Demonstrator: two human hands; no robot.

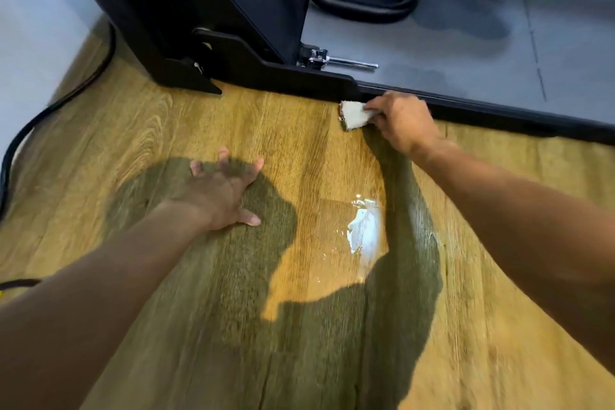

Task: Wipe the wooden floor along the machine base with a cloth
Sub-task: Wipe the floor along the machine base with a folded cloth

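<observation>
My right hand (402, 121) grips a small folded white cloth (354, 114) and presses it on the wooden floor (293, 143), right against the black machine base (309, 76). The cloth's far edge touches the base rail. My left hand (223, 191) rests flat on the floor with fingers spread, well to the left of the cloth and nearer to me.
A black cable (50, 106) curves over the floor at the left. A chrome latch pin (336, 60) sticks out above the base rail. The grey machine deck (466, 53) lies beyond the rail. A bright wet glare patch (364, 230) shines on the floor between my arms.
</observation>
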